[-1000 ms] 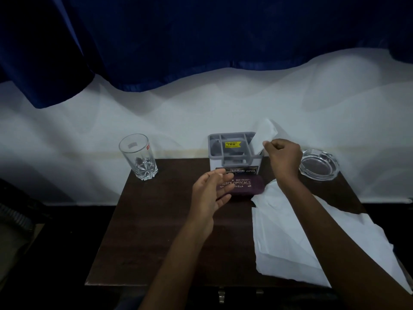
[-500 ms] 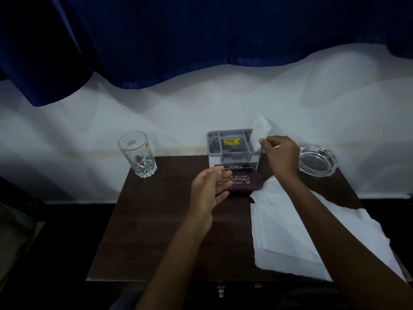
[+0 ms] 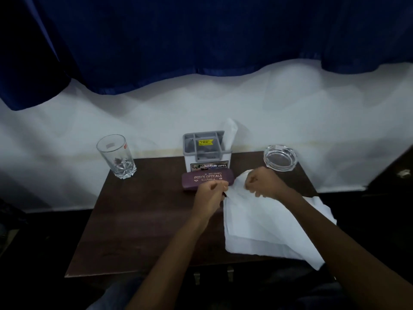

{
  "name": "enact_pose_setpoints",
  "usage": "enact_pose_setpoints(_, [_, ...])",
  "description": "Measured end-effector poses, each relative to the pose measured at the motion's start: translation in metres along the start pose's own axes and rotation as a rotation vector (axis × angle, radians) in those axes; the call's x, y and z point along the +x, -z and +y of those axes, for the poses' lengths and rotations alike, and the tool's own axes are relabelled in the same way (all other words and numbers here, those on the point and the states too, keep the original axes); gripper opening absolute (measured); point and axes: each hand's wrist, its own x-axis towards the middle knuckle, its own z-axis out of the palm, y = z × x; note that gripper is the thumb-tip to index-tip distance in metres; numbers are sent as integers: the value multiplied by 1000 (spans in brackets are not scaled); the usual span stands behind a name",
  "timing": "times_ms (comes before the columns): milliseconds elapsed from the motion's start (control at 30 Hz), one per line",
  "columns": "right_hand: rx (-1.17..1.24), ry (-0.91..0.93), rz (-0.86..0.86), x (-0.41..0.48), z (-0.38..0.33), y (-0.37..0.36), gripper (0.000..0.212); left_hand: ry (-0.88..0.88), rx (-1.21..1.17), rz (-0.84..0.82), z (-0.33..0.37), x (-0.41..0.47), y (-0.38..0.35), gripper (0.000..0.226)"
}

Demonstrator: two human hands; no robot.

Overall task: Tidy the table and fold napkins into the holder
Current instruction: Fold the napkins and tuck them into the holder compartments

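We have both hands on the loose napkins [image 3: 263, 222], which lie in an untidy white heap on the right half of the dark desk [image 3: 138, 220], their near edge hanging over the front. Our left hand [image 3: 211, 195] is closed in a pinch on the heap's left upper edge, and our right hand [image 3: 267, 183] is curled shut on the paper near its far corner, just in front of the glass ashtray [image 3: 280, 157]. One folded napkin [image 3: 230, 133] stands upright in the right side of the grey holder [image 3: 206, 151] at the back of the desk. A spectacle case [image 3: 207, 181] lies just before the holder, and a drinking glass [image 3: 116, 156] stands well apart at the back left.

We judge the paper to be very light, limp and easy to tear, with sheets that cling together. It wants a soft pinch at a corner or edge to peel off a single sheet, not a fistful.
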Motion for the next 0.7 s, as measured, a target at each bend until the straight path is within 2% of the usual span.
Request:
enact_pose_setpoints(100, [-104, 61, -98, -3, 1, -13, 18, -10, 231, -47, -6, 5, -9, 28])
enact_pose_setpoints(200, [-231, 145, -105, 2, -1, -28, 23, -108, 582, -108, -14, 9, -16, 33])
enact_pose_setpoints(300, [-275, 121, -144, 6, -1, -37, 20, -177, 837, -212, -27, 10, -17, 36])
enact_pose_setpoints(367, [-265, 123, -152, 7, -1, -36, 14, -163, 958, -259, -34, 12, -14, 41])
enact_pose_setpoints(433, [-204, 103, -169, 9, 0, -31, 7, -127, 1053, -306, -36, 10, -10, 43])
enact_pose_setpoints(533, [-29, 23, -214, 10, 4, -22, 26, -100, 1123, -322, -32, 3, -8, 44])
enact_pose_setpoints(700, [62, -5, -236, 6, 4, -16, 23, -97, 1170, -270, -24, -4, -7, 41])
